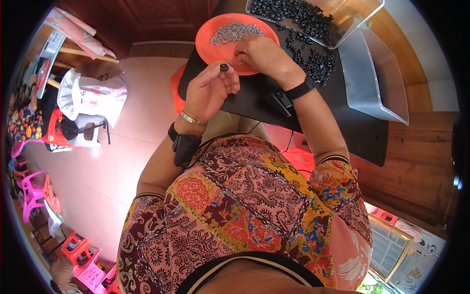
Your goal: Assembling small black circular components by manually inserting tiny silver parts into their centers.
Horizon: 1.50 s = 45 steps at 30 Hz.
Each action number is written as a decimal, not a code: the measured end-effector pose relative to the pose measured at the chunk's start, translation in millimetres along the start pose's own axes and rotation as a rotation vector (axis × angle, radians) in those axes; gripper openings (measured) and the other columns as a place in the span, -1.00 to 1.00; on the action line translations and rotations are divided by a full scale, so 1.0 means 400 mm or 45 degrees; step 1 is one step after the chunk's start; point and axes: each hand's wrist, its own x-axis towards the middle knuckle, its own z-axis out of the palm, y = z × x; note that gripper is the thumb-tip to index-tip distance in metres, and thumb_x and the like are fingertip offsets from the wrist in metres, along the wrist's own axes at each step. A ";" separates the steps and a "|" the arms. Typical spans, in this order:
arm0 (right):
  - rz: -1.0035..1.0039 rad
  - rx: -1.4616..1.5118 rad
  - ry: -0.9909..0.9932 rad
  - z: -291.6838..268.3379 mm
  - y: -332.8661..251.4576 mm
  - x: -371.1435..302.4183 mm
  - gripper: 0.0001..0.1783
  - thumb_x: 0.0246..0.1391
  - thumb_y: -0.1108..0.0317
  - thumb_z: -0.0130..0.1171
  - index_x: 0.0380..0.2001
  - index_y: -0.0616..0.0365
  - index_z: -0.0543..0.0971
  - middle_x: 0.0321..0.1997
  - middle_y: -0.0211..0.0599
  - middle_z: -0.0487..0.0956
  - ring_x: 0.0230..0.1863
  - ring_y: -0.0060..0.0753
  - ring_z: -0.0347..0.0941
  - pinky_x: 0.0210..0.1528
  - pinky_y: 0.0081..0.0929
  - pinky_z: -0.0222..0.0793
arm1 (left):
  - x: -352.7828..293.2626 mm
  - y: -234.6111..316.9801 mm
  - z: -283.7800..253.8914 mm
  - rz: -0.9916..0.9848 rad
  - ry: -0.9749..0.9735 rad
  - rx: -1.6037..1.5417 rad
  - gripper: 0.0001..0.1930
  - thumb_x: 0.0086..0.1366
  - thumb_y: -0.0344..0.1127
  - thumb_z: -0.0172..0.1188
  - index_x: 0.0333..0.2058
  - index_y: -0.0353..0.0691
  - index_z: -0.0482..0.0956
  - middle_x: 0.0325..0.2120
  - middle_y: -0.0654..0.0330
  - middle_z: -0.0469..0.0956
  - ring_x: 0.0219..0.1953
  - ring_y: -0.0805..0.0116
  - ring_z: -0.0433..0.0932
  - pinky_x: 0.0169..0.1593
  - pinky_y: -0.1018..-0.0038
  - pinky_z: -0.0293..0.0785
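**Small black ring pinched at the plate's near rim**

The fingers (226,73) of the left hand (210,90) are closed in a pinch on a small black ring (224,67), held up just off the near rim of the orange plate (208,41). The right hand (262,54) lies over the plate's right part, fingers curled down onto its surface by a few loose bits of metal; whether they grip any of them cannot be told. A heap of small silver metal parts (235,32) covers the plate's far half, leaving its left and near parts bare.

The plate sits on a black worktop (254,105), overhanging its left edge. To the right of the right wrist, loose black rings (318,63) lie scattered on the worktop, running up to a clear plastic tray (342,36) with more of them inside. A larger clear tub (372,88) stands along the worktop's right side, near its edge. The nearest bare stretch of worktop lies below the two wrists, toward the person's body.

Left of the worktop the tiled floor (142,88) is open, as far as a white stool draped with a white bag (90,95) and pink plastic chairs (32,191) further off.
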 end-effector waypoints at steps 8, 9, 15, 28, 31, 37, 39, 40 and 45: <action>0.057 0.161 0.129 0.007 -0.014 -0.006 -0.92 -0.08 0.48 0.15 -0.44 0.20 0.59 -0.36 -0.19 0.58 -0.30 -0.16 0.53 -0.22 -0.31 0.45 | -0.001 -0.001 0.005 0.007 0.008 0.021 -0.75 0.34 -0.20 -0.06 -0.25 -0.27 0.45 -0.35 0.08 0.53 -0.31 0.25 0.52 -0.16 0.39 0.42; 0.096 0.313 0.217 0.004 -0.025 -0.007 -0.92 -0.08 0.52 0.16 -0.44 0.20 0.60 -0.35 -0.23 0.60 -0.31 -0.24 0.55 -0.24 -0.35 0.47 | -0.002 0.000 0.007 0.017 0.019 0.029 -0.75 0.34 -0.19 -0.05 -0.25 -0.27 0.46 -0.36 0.09 0.53 -0.31 0.26 0.52 -0.17 0.39 0.42; 0.137 1.431 0.354 -0.050 -0.095 -0.017 -0.90 0.09 0.57 0.16 -0.31 0.21 0.60 -0.34 -0.48 0.57 -0.30 -0.71 0.47 -0.20 -0.67 0.43 | -0.007 0.008 0.029 -0.033 0.131 0.154 -0.75 0.35 -0.19 -0.06 -0.25 -0.25 0.48 -0.38 0.13 0.54 -0.38 0.33 0.51 -0.26 0.45 0.40; -0.131 0.998 0.403 -0.015 -0.096 -0.021 -0.87 0.01 0.61 0.19 -0.33 0.23 0.56 -0.37 -0.35 0.56 -0.37 -0.54 0.53 -0.36 -0.62 0.46 | 0.004 0.005 0.039 -0.063 0.110 0.087 -0.72 0.36 -0.21 -0.10 -0.12 -0.28 0.43 -0.38 0.13 0.53 -0.38 0.31 0.50 -0.27 0.44 0.40; -0.123 1.062 0.424 -0.011 -0.102 -0.023 -0.88 -0.01 0.60 0.21 -0.35 0.22 0.57 -0.36 -0.35 0.56 -0.36 -0.52 0.54 -0.35 -0.61 0.46 | 0.003 0.007 0.046 -0.087 0.138 -0.026 -0.69 0.37 -0.21 -0.11 -0.07 -0.30 0.41 -0.38 0.13 0.53 -0.36 0.29 0.50 -0.25 0.43 0.41; -0.160 1.000 0.498 -0.003 -0.104 -0.022 -0.88 -0.01 0.59 0.21 -0.35 0.20 0.58 -0.32 -0.33 0.54 -0.35 -0.48 0.54 -0.35 -0.57 0.49 | 0.008 0.022 0.074 -0.051 0.254 -0.115 -0.67 0.39 -0.22 -0.14 -0.02 -0.31 0.39 -0.32 0.13 0.52 -0.35 0.29 0.48 -0.24 0.41 0.39; -0.177 0.947 0.636 0.006 -0.097 -0.008 -0.91 -0.12 0.42 0.25 -0.44 0.08 0.60 -0.41 -0.30 0.54 -0.37 -0.27 0.52 -0.30 -0.41 0.45 | 0.026 0.035 0.077 -0.051 0.175 -0.041 -0.67 0.39 -0.22 -0.15 -0.02 -0.31 0.39 -0.29 0.14 0.52 -0.33 0.30 0.47 -0.24 0.41 0.39; -0.235 0.823 0.720 0.004 -0.092 -0.003 -0.91 -0.11 0.41 0.26 -0.44 0.08 0.60 -0.41 -0.30 0.54 -0.38 -0.26 0.52 -0.32 -0.41 0.46 | 0.035 0.040 0.085 -0.027 0.112 0.017 -0.67 0.40 -0.22 -0.16 -0.02 -0.31 0.39 -0.26 0.15 0.51 -0.31 0.32 0.47 -0.23 0.41 0.38; -0.141 0.856 0.773 -0.062 -0.061 -0.007 -0.95 0.04 0.51 0.20 -0.37 0.19 0.59 -0.35 -0.28 0.52 -0.33 -0.40 0.54 -0.33 -0.51 0.48 | 0.134 0.082 0.127 0.011 0.077 0.218 -0.68 0.35 -0.21 -0.12 -0.07 -0.29 0.42 -0.22 0.21 0.51 -0.23 0.38 0.44 -0.18 0.43 0.36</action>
